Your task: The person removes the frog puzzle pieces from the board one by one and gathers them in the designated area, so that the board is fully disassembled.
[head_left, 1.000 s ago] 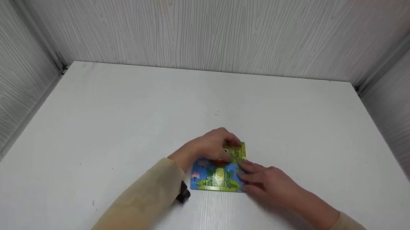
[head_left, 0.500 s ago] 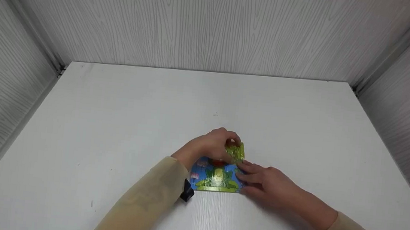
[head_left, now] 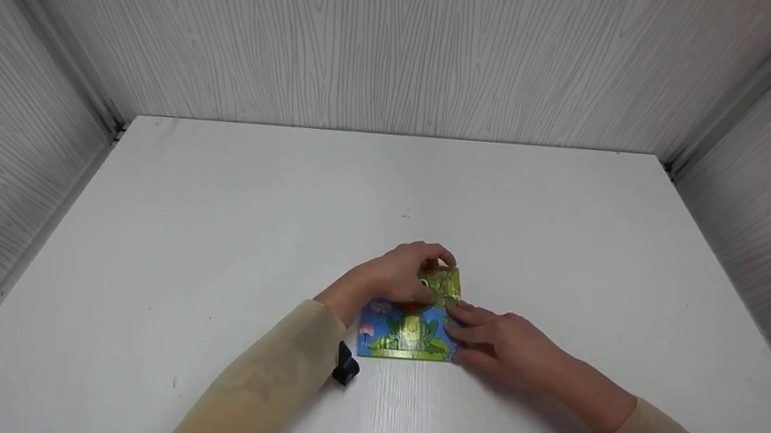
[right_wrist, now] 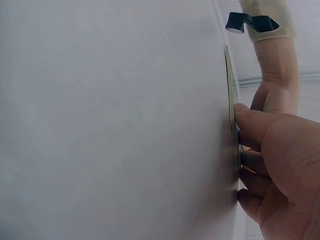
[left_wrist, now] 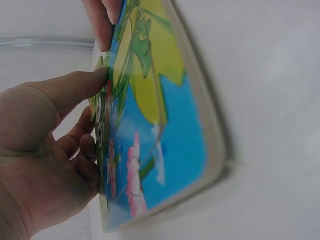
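Note:
A frog jigsaw puzzle (head_left: pixel 409 333) in blue and green lies flat on the white table. At its far side my left hand (head_left: pixel 398 272) bends over the frog's head, the thumb and fingertips pinching a green puzzle piece (head_left: pixel 446 282). In the left wrist view the left thumb (left_wrist: pixel 82 87) presses on the green part and the other fingers curl behind it; the left hand hides the puzzle's upper left. My right hand (head_left: pixel 511 345) rests along the puzzle's right edge with fairly straight fingers. The right wrist view shows the right thumb (right_wrist: pixel 250 120) touching the thin puzzle edge.
The white table (head_left: pixel 253 197) spreads around the puzzle on every side. Wood-grain panels stand at the back (head_left: pixel 402 48), left (head_left: pixel 2 158) and right (head_left: pixel 768 211). Each beige sleeve carries a black wrist mount (head_left: pixel 345 365).
My left fingers have shifted slightly over the top of the puzzle. The green piece there looked a little tilted half a second ago and lies flatter now. My right hand has stayed put.

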Demonstrator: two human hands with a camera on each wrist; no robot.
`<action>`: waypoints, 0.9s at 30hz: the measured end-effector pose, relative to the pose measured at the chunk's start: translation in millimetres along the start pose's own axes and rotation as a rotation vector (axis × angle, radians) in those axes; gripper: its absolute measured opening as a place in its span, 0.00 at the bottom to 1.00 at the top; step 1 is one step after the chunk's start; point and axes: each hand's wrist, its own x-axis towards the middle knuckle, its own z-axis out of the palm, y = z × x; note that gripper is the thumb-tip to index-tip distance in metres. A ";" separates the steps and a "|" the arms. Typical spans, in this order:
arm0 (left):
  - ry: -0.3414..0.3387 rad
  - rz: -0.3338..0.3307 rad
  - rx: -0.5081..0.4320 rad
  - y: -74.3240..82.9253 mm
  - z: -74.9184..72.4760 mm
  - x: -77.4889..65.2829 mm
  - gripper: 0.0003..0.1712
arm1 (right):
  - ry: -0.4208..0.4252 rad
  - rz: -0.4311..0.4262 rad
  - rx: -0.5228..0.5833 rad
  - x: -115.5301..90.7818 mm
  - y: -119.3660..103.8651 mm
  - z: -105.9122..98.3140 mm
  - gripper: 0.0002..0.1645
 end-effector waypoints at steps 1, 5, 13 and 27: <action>0.004 0.005 -0.010 -1.1 0.4 -0.6 0.33 | -0.001 0.004 0.001 -0.2 -0.4 -0.2 0.28; 0.027 0.021 -0.034 -6.2 1.8 -2.3 0.32 | -0.007 0.018 -0.003 -1.0 -1.7 -0.9 0.28; 0.048 0.064 -0.091 -12.0 3.4 -3.5 0.29 | -0.015 0.038 0.011 -1.5 -3.3 -1.8 0.28; 0.055 0.027 -0.030 -11.0 9.0 -2.1 0.30 | -0.004 0.026 0.014 -4.9 1.9 -1.1 0.28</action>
